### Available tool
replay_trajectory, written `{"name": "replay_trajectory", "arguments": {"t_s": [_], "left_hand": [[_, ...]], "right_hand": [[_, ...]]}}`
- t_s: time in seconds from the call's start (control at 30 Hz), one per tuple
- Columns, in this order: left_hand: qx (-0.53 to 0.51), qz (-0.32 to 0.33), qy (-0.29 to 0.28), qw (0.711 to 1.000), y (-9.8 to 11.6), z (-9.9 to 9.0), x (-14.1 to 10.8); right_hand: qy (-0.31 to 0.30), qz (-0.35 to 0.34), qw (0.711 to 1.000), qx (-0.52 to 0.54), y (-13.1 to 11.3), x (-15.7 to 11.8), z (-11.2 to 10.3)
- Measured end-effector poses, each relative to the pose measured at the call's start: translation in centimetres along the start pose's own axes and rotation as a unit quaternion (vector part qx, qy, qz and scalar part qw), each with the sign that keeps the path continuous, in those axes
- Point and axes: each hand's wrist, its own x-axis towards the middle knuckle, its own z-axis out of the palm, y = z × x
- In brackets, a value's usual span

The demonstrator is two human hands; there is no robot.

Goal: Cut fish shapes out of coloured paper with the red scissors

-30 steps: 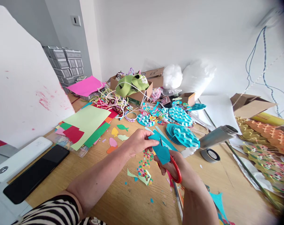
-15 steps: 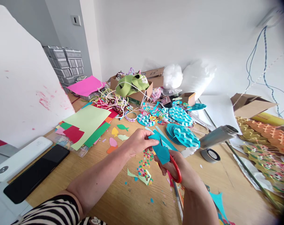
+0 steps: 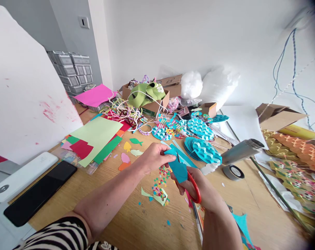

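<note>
Between thumb and fingers, my left hand [image 3: 159, 157] pinches the upper left end of a piece of blue paper [image 3: 179, 171]. My right hand [image 3: 195, 184] is wrapped round red-handled scissors [image 3: 195, 187], whose blades lie against the paper's upper right edge. The lower part of the paper hangs in front of my right fingers and hides some of them. Below my hands, small coloured paper dots [image 3: 160, 184] and a pale green scrap [image 3: 160, 198] are scattered on the wooden table [image 3: 116, 215]. Paper fish, including a green fish [image 3: 136, 141], lie left of my left hand.
Blue wavy paper discs [image 3: 203, 150] are stacked beyond my hands, near a metal flask [image 3: 242, 151] and its lid [image 3: 233, 172]. Coloured paper sheets [image 3: 97, 133], a black phone [image 3: 40, 192] and a white power bank [image 3: 24, 175] lie at left. Boxes and craft supplies crowd the back.
The blue paper's lower end and the scissors' red handle have shifted very slightly to the left. Both hands keep their grips, and the rest looks unchanged.
</note>
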Motion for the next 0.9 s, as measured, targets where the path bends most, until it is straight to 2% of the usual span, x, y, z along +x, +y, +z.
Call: {"name": "replay_trajectory", "arguments": {"t_s": [0.37,0.73,0.9], "left_hand": [[0.018,0.006,-0.008,1.000,-0.01,-0.05,-0.19],[-0.005,0.005,-0.015,1.000,0.26,0.01,-0.26],[-0.008,0.003,-0.015,1.000,0.01,-0.01,-0.15]], "right_hand": [[-0.001,0.017,1.000,-0.018,0.26,0.05,-0.10],[0.000,-0.005,1.000,-0.003,-0.31,0.04,-0.01],[0.001,0.013,1.000,-0.018,0.06,-0.08,-0.12]]}}
